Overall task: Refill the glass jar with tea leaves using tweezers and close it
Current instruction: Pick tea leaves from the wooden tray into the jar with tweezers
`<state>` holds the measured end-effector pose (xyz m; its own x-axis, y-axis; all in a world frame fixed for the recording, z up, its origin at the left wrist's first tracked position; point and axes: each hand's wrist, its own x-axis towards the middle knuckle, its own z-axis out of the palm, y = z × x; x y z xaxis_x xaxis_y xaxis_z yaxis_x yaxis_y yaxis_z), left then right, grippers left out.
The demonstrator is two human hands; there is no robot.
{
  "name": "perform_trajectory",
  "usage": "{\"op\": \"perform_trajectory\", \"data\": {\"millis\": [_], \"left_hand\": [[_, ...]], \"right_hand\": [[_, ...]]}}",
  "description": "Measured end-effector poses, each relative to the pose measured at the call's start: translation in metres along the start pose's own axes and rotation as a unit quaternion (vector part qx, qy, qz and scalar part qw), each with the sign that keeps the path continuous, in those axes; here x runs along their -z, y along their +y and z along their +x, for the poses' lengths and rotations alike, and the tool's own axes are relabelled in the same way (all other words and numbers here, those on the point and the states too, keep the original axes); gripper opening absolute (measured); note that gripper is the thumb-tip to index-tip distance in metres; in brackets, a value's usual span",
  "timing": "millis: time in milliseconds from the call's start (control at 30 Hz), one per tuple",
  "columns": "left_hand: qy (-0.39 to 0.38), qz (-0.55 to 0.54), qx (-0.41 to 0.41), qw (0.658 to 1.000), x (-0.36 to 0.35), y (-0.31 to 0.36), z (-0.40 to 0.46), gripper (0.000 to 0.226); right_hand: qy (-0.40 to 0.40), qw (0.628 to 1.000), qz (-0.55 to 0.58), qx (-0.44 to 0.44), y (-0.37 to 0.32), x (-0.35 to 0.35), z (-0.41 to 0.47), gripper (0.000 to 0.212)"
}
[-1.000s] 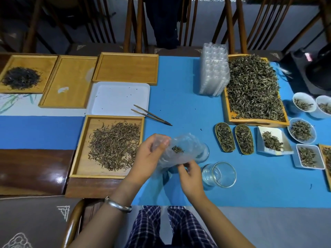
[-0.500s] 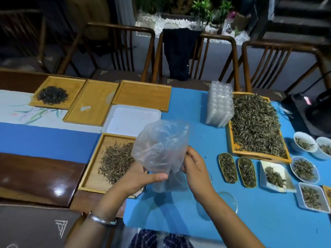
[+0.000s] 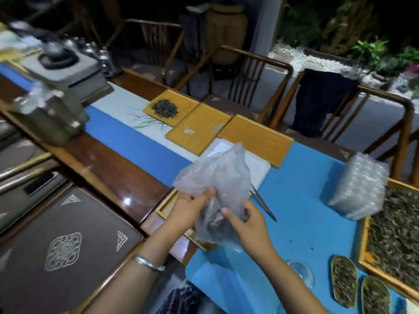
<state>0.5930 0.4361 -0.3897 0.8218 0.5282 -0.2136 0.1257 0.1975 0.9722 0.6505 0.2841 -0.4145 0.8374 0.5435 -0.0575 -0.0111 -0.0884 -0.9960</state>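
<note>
Fingers of both hands pinch a crumpled clear plastic bag (image 3: 217, 177), held upright above the near edge of the blue table mat (image 3: 301, 200). On the left hand (image 3: 190, 209) the thumb presses the bag's left side while the other fingers curl behind it; a silver bangle (image 3: 149, 264) circles that wrist. On the right hand (image 3: 247, 220) the thumb presses the bag's front, and the remaining fingers wrap around its right side. Dark tea leaves show faintly through the lower part of the bag.

Metal tweezers (image 3: 265, 206) lie on the mat just right of the bag, partly hidden behind it. Part of a glass jar (image 3: 302, 271) sits on the mat beside the right forearm. Farther right, a large wooden tray (image 3: 364, 245) holds loose tea leaves (image 3: 394, 232), with two small oval dishes (image 3: 344, 279) of leaves near it and a stack of clear plastic containers (image 3: 356, 189) just behind. Three wooden trays (image 3: 256, 137) sit in a row at the table's far edge; the leftmost carries a small dark pile of tea (image 3: 164, 108). The picture is motion-blurred.
</note>
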Motion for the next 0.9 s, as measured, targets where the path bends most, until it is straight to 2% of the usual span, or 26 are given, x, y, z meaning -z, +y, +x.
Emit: {"op": "perform_trajectory", "data": {"millis": [100, 200, 267, 400, 567, 733, 900], "left_hand": [[-0.015, 0.006, 0.029, 0.999, 0.027, 0.0, 0.004, 0.019], [-0.022, 0.062, 0.046, 0.997, 0.065, -0.004, 0.015, 0.048], [-0.012, 0.072, 0.053, 0.996, 0.087, -0.006, 0.026, 0.056], [0.03, 0.066, 0.019, 0.997, 0.128, -0.005, 0.064, 0.029], [0.048, 0.074, 0.012, 0.996, 0.181, -0.014, 0.125, 0.022], [0.046, 0.079, 0.053, 0.994, 0.224, -0.034, 0.183, 0.021], [0.042, 0.114, 0.106, 0.987, 0.231, -0.062, 0.216, 0.018]], "right_hand": [[0.02, 0.999, 0.034, -0.008, -0.006, -0.028, 0.018, 0.007], [0.04, 0.996, 0.065, -0.037, -0.012, -0.056, 0.045, 0.012], [0.036, 0.996, 0.066, -0.046, -0.014, -0.073, 0.063, 0.011], [0.006, 0.995, 0.059, -0.081, -0.012, -0.116, 0.103, 0.02], [-0.048, 0.989, 0.064, -0.127, 0.012, -0.167, 0.153, 0.042], [-0.032, 0.988, -0.014, -0.148, 0.046, -0.204, 0.195, 0.023], [-0.003, 0.969, -0.124, -0.215, 0.072, -0.221, 0.218, 0.019]]}}
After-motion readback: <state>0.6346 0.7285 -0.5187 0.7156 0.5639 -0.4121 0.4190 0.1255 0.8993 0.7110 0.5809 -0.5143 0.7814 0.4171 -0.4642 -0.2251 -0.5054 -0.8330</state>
